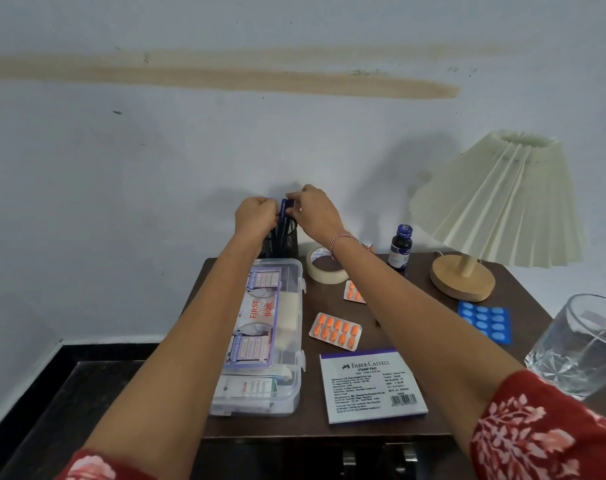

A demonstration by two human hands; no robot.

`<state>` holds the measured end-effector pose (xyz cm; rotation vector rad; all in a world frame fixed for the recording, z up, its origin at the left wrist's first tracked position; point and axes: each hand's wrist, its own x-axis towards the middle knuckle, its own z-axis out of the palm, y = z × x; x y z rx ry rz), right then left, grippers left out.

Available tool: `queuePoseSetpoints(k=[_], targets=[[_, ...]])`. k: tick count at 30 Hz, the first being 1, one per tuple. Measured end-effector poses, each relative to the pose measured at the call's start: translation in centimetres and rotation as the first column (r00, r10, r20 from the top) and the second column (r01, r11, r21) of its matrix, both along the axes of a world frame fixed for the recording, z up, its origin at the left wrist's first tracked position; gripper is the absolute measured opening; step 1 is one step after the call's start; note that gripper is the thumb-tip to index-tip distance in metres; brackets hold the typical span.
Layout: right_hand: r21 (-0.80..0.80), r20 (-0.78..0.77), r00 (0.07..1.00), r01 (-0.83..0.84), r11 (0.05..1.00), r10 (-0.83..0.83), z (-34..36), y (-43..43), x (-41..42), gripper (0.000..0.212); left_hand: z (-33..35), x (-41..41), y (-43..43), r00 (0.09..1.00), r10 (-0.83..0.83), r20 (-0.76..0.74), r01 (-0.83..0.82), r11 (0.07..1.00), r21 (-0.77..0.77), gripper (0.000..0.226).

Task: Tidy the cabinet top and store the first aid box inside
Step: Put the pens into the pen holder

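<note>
Cabinet top (429, 317), front to back: stamp pad box (372, 386) and lidded first aid box (260, 341) at its left side, loose pill strip (335, 331), tape roll (325, 268); at rear, left hand (256, 216) and right hand (312, 209) pinch a blue pen (283, 216) above the mesh holder (280, 242), apparently the tidying step, which next calls for seating the pen and letting go.

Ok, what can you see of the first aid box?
The first aid box is a long clear plastic case, lid on, clips along its right side. Its label reads FIRST AID BOX; packets show through. It lies flat on the dark cabinet top, left part, the left arm passing over its far corner.
</note>
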<state>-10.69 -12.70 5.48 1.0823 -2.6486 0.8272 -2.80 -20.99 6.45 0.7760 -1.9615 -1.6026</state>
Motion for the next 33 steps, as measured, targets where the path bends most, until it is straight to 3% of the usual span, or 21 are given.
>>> queuePoseSetpoints(k=[14,17,21,27,33], targets=[[-0.288,0.213,0.972,0.161,0.944,-0.101,0.8,9.7,6.7,0.031,0.2,4.5,8.8,0.993,-0.080,-0.082,0.085,0.995,0.047,0.021],[-0.299,0.276,0.954,0.201,0.933,-0.117,-0.1,11.9,7.8,0.031,-1.2,5.1,11.2,0.989,-0.125,-0.079,0.132,0.987,0.090,0.017],[-0.277,0.350,0.929,0.228,0.933,-0.123,-1.7,14.7,8.5,0.032,-3.4,5.4,13.9,0.984,-0.175,-0.040,0.178,0.979,0.103,0.028],[-0.159,0.452,0.863,0.326,0.932,-0.225,-4.0,17.5,6.5,0.029,-5.8,3.9,15.6,0.977,-0.210,0.034,0.204,0.970,0.135,0.029],[-0.142,0.575,0.763,0.447,0.883,-0.294,-6.5,18.7,4.8,0.020,-8.1,2.2,16.2,0.942,-0.239,0.235,0.220,0.970,0.107,0.022]])
